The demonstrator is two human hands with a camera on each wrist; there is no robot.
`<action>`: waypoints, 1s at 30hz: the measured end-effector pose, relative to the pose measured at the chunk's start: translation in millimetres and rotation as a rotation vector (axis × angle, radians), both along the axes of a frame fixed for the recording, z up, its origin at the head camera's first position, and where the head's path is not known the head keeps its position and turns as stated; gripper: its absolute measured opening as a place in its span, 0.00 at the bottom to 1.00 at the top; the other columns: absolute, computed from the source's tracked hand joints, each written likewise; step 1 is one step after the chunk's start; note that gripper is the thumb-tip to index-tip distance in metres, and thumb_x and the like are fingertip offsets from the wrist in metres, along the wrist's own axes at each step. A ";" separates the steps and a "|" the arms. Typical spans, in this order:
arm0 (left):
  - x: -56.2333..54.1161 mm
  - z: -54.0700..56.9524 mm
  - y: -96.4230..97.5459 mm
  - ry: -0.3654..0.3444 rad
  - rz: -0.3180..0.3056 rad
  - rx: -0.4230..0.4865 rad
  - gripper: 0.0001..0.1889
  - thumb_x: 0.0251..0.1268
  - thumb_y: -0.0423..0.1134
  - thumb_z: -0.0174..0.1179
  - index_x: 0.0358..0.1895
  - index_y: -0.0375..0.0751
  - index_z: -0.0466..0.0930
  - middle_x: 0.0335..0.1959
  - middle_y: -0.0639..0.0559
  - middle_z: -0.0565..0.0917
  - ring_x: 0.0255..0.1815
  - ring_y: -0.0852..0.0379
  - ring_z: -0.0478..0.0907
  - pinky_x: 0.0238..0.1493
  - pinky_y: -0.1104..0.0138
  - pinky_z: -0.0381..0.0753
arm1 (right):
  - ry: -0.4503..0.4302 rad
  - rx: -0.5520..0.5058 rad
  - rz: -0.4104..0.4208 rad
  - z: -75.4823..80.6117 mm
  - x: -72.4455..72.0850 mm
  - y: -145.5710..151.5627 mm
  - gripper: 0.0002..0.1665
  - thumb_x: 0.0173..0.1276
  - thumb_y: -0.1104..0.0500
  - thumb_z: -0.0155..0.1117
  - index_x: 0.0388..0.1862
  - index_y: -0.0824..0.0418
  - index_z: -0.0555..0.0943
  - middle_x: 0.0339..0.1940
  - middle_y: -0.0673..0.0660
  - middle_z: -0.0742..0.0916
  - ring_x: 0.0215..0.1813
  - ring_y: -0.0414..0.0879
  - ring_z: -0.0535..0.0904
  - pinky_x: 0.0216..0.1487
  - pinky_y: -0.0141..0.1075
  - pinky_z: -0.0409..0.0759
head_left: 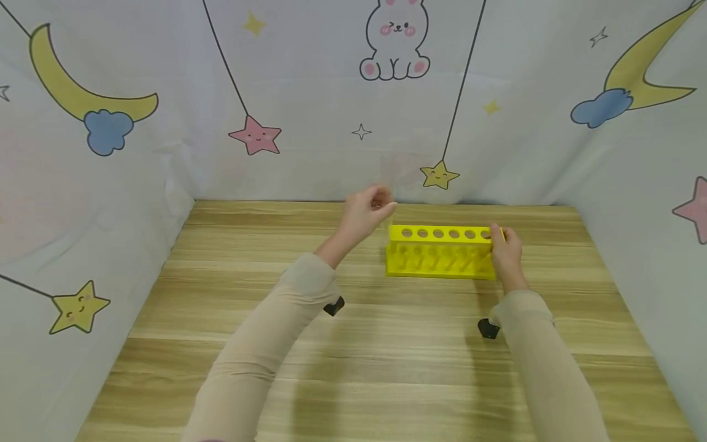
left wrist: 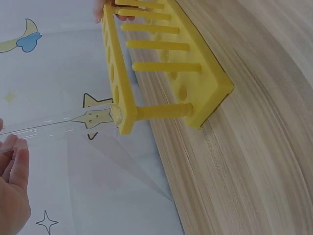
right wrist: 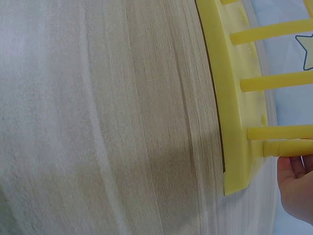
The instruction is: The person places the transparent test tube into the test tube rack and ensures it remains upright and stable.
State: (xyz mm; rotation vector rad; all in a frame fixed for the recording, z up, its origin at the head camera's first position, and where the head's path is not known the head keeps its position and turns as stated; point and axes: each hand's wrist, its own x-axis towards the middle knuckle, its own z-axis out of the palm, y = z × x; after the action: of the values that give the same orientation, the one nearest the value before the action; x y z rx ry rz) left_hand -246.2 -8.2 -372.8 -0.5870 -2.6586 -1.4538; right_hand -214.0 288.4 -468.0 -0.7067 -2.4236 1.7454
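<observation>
A clear test tube [left wrist: 58,125] is pinched between the thumb and fingers of my left hand [head_left: 364,213], above the left end of a yellow test tube rack [head_left: 442,235]. In the left wrist view the tube's rounded end overlaps the edge of the rack's top plate, beside the end hole; whether it touches is unclear. The rack stands upright, with a row of round holes on top and pegs below. My right hand [head_left: 507,250] grips its right end; in the right wrist view the fingers are at the end post [right wrist: 288,148].
The rack rests on a wood-grain table [head_left: 409,356], near its back edge. A white cloth [head_left: 309,73] printed with stars, moons and a rabbit hangs behind and at both sides. Black wrist devices [head_left: 334,306] sit under both sleeves.
</observation>
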 end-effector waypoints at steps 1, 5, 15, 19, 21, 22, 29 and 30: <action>-0.2 0.2 1.1 0.002 -0.002 0.002 0.11 0.58 0.41 0.57 0.42 0.39 0.75 0.36 0.50 0.81 0.38 0.59 0.77 0.43 0.74 0.78 | -0.001 0.000 -0.001 0.0 -0.1 0.0 0.20 0.65 0.37 0.39 0.35 0.51 0.68 0.34 0.44 0.72 0.32 0.38 0.63 0.32 0.24 0.66; 0.1 1.7 5.1 0.002 -0.004 0.001 0.12 0.58 0.42 0.56 0.42 0.40 0.75 0.36 0.50 0.81 0.38 0.60 0.77 0.43 0.75 0.77 | -0.010 -0.004 -0.006 -0.1 -0.1 0.0 0.20 0.64 0.36 0.39 0.34 0.50 0.68 0.34 0.45 0.72 0.32 0.38 0.63 0.31 0.24 0.66; -2.7 2.8 10.6 0.027 -0.001 0.003 0.12 0.58 0.42 0.56 0.42 0.40 0.75 0.35 0.51 0.81 0.37 0.60 0.77 0.41 0.76 0.77 | 0.002 -0.010 -0.021 -2.3 -1.4 0.0 0.20 0.64 0.37 0.41 0.33 0.50 0.68 0.32 0.46 0.72 0.31 0.38 0.64 0.30 0.23 0.66; -3.2 4.1 12.3 0.029 0.007 0.001 0.11 0.58 0.43 0.57 0.40 0.41 0.75 0.34 0.52 0.81 0.35 0.61 0.76 0.39 0.77 0.76 | 0.008 -0.014 -0.022 -3.2 -1.9 0.6 0.20 0.64 0.36 0.41 0.32 0.51 0.68 0.31 0.46 0.71 0.31 0.38 0.64 0.29 0.23 0.66; -3.6 5.1 13.4 0.032 0.010 -0.004 0.11 0.58 0.42 0.56 0.40 0.42 0.75 0.33 0.52 0.81 0.35 0.61 0.76 0.39 0.77 0.76 | 0.012 -0.014 -0.021 -3.7 -2.1 0.9 0.20 0.64 0.36 0.41 0.32 0.51 0.68 0.31 0.46 0.71 0.30 0.38 0.63 0.29 0.23 0.66; -4.0 5.7 14.0 0.033 0.011 -0.004 0.11 0.58 0.42 0.56 0.41 0.41 0.75 0.34 0.52 0.81 0.35 0.61 0.76 0.39 0.77 0.76 | 0.014 -0.013 -0.019 -3.7 -2.1 0.9 0.21 0.64 0.36 0.41 0.32 0.51 0.68 0.31 0.46 0.71 0.30 0.38 0.63 0.29 0.23 0.66; -8.0 8.6 19.0 0.013 0.009 0.014 0.14 0.57 0.41 0.58 0.45 0.39 0.74 0.38 0.50 0.82 0.38 0.60 0.77 0.41 0.78 0.76 | 0.015 -0.018 -0.018 -3.2 -2.2 0.5 0.21 0.64 0.37 0.41 0.33 0.53 0.69 0.32 0.46 0.71 0.30 0.38 0.63 0.28 0.23 0.66; -8.4 8.8 19.9 0.016 0.008 0.015 0.15 0.57 0.41 0.58 0.46 0.39 0.74 0.38 0.50 0.82 0.38 0.60 0.77 0.41 0.78 0.76 | 0.017 -0.021 -0.021 -2.9 -2.2 0.2 0.21 0.64 0.37 0.42 0.33 0.53 0.69 0.31 0.46 0.71 0.30 0.38 0.63 0.28 0.23 0.66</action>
State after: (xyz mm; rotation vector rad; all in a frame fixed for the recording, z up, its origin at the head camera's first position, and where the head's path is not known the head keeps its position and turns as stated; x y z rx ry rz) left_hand -254.6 11.7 -364.0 -0.5844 -2.6326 -1.4586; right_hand -216.2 288.6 -470.9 -0.7134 -2.3814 1.7649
